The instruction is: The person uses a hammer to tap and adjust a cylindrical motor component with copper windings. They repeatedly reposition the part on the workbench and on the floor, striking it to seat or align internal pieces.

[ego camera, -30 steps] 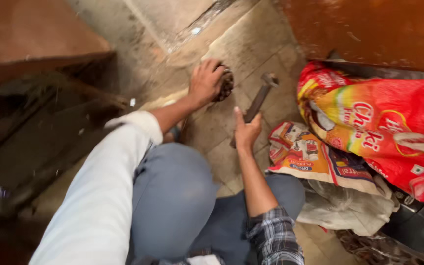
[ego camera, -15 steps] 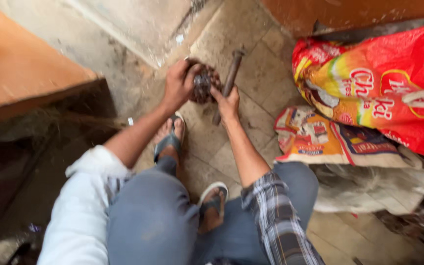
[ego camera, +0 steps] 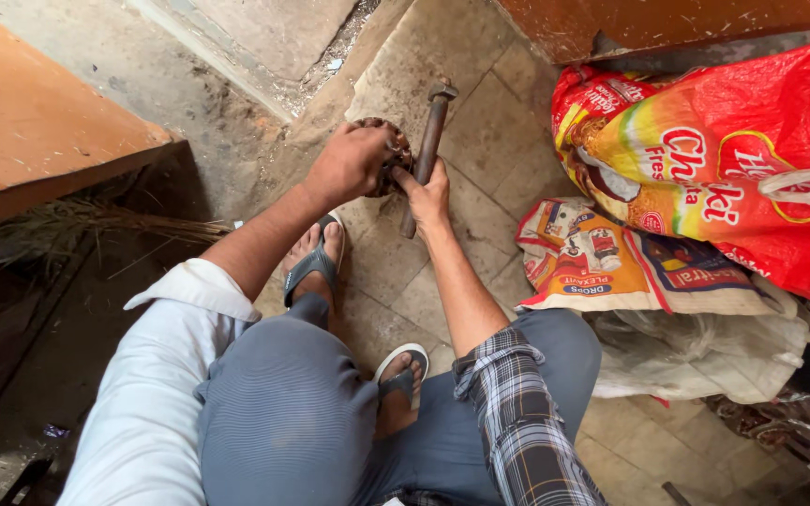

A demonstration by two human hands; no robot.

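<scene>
I squat on a stone tile floor (ego camera: 480,122). My left hand (ego camera: 349,161) grips a round, rusty brown toothed metal part (ego camera: 396,150) from above. My right hand (ego camera: 427,192) is closed around the shaft of a rusty hammer-like metal tool (ego camera: 428,131), which stands tilted with its head away from me, right beside the round part. The two hands touch each other. My feet in grey-strapped sandals (ego camera: 316,258) rest on the tiles just below the hands.
Red and yellow printed sacks (ego camera: 733,169) and a smaller printed bag (ego camera: 611,262) lie at the right, over crumpled clear plastic (ego camera: 696,351). An orange-brown wooden surface (ego camera: 39,131) juts in at the left, with dry straw (ego camera: 96,225) under it. A brown wall (ego camera: 658,23) runs along the top right.
My left hand has stayed on the round part while my right hand brought the metal tool up against it. The camera view has shifted down, and my feet now show.
</scene>
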